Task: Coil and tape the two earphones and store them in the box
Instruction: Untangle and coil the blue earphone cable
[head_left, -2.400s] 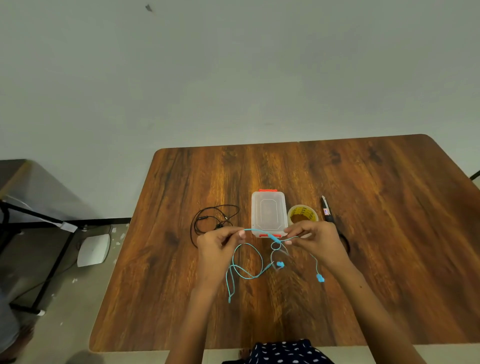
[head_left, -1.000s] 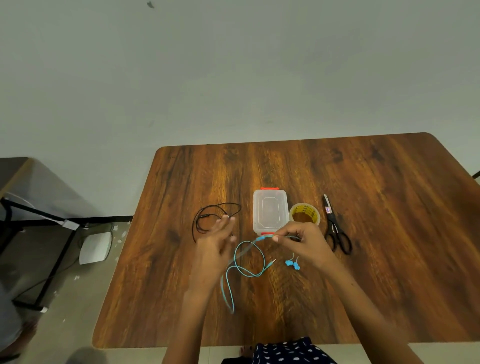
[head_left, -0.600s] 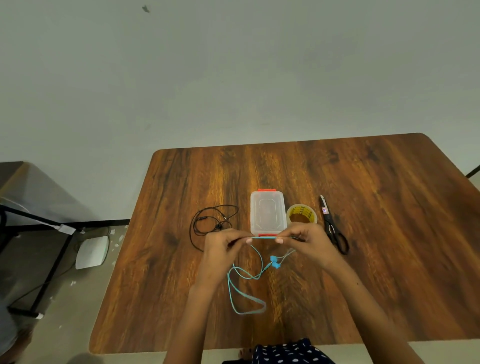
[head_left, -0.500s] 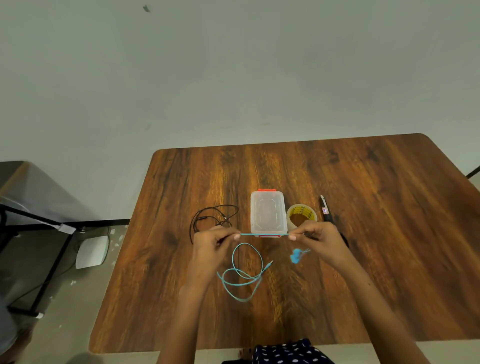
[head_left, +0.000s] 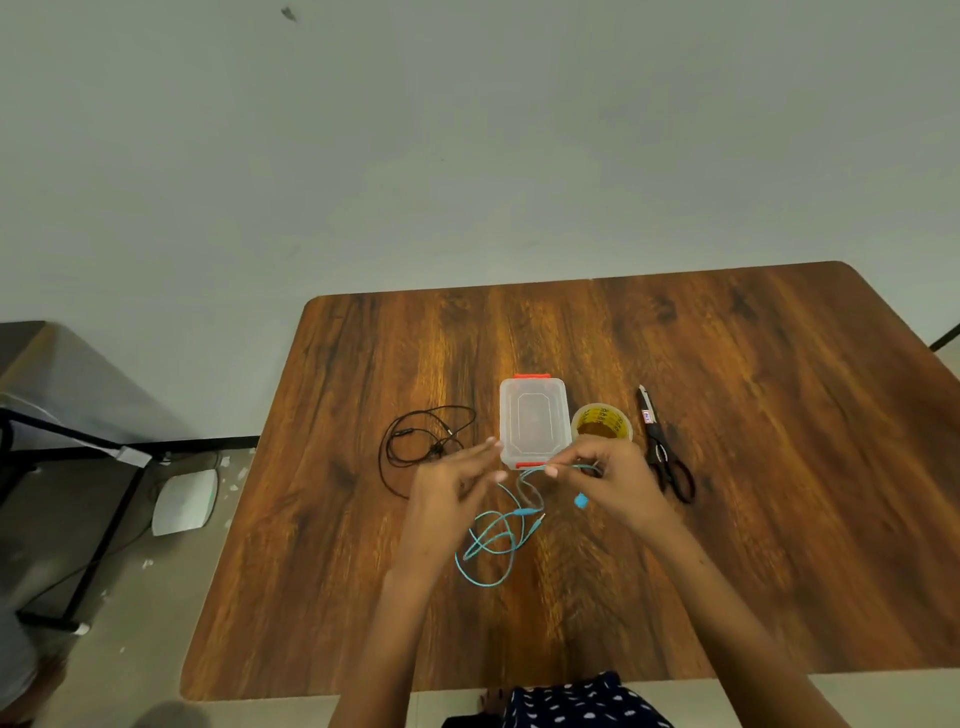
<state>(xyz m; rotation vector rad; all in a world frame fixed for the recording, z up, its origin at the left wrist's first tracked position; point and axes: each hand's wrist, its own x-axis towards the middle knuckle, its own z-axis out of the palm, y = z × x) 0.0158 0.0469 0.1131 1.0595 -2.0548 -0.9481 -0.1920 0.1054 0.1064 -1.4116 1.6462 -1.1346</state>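
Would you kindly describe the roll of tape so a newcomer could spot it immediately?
Start at the clear plastic box with orange latches in the middle of the brown wooden table. The yellowish roll of clear tape lies flat just right of it, with the black scissors further right. It is the only ring-shaped thing there.

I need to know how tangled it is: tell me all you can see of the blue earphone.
The blue earphone is a thin turquoise cable, uncoiled and untaped. Its near part lies in loose crossing loops on the wooden table; its plug end points right. One strand rises to the right hand, which pinches it, and an earbud dangles just below that hand. The left hand, blurred, has straight fingers beside the strand; whether it touches is unclear.
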